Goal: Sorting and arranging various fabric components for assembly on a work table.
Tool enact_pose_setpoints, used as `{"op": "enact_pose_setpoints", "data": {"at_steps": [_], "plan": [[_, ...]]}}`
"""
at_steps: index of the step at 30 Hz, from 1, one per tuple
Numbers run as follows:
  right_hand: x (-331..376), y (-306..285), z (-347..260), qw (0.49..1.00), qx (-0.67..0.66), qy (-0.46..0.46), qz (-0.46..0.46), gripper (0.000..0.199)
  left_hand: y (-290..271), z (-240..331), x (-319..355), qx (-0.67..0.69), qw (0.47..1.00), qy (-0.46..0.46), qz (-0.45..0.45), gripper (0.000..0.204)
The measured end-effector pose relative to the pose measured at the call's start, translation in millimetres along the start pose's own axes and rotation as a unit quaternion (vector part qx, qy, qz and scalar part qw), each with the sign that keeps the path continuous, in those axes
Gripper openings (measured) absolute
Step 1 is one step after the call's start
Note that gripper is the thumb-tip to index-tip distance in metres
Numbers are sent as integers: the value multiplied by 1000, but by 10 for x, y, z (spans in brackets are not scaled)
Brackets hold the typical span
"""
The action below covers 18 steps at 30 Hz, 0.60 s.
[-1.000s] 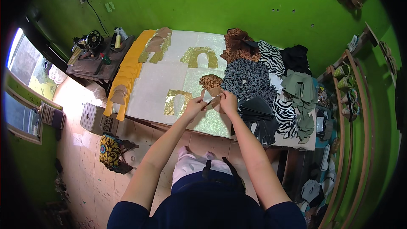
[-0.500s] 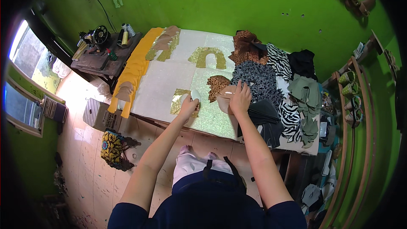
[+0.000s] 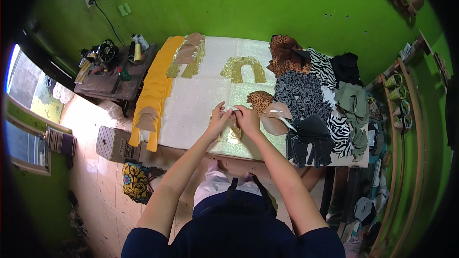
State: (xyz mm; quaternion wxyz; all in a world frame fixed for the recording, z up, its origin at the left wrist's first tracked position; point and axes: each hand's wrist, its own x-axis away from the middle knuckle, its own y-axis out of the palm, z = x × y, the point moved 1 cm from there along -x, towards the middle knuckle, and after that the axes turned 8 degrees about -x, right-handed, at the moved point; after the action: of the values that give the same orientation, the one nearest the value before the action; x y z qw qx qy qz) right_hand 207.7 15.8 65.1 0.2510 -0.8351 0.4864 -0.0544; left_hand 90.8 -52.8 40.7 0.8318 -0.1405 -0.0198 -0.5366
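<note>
My left hand [image 3: 219, 120] and my right hand [image 3: 248, 119] meet above the near middle of the table. Fingers of both are closed on a small white piece [image 3: 230, 108], thin like paper or lining; its full shape is hidden. Beneath them lies a gold glittery cut piece [image 3: 234, 134], partly covered by the hands. Just right of my right hand rest beige rounded pieces [image 3: 274, 123], with a white strip at their edge. A leopard-print piece [image 3: 259, 99] lies behind these. Farther back sits a gold U-shaped piece [image 3: 244, 68].
Yellow cut pieces [image 3: 152, 91] line the table's left side. Grey-patterned pieces [image 3: 299, 96], black pieces [image 3: 310, 138], zebra-print pieces [image 3: 340, 134] and olive pieces [image 3: 353, 100] crowd the right. A sewing machine [image 3: 106, 52] stands at far left, a wooden rack [image 3: 412, 114] at right.
My right hand has left the beige pieces and moved left to join my left hand at the white piece. The whole view has shifted slightly.
</note>
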Motion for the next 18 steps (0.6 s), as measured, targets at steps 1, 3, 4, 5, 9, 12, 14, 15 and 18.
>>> {"op": "enact_pose_setpoints", "data": {"at_steps": [1,3,4,5,9,12,14,15,18], "plan": [[-51,70,-39,1000,8,16,3,19,-73,-22,-25,31,999,-19,-24,62],[-145,235,-87,996,-74,33,42,20,-208,-67,-94,110,991,-36,-74,56],[-197,317,-90,996,-75,35,45,20,-285,-93,-138,108,991,-37,-76,56],[-258,392,-81,983,-159,75,57,20,-359,-121,-189,170,979,-74,-89,55],[-370,567,107,902,-380,198,55,24,-495,-15,-281,106,982,-103,-118,39],[-367,634,93,866,-439,228,70,18,-702,-121,-367,32,983,-92,-153,27],[-337,539,168,917,-344,195,51,16,-762,-133,-403,7,983,-97,-157,21],[-326,512,179,916,-345,197,57,16,-811,-167,-437,-14,987,-71,-143,23],[-266,418,250,972,-141,187,-27,19,-877,-263,-484,-51,988,-38,-140,23]]}}
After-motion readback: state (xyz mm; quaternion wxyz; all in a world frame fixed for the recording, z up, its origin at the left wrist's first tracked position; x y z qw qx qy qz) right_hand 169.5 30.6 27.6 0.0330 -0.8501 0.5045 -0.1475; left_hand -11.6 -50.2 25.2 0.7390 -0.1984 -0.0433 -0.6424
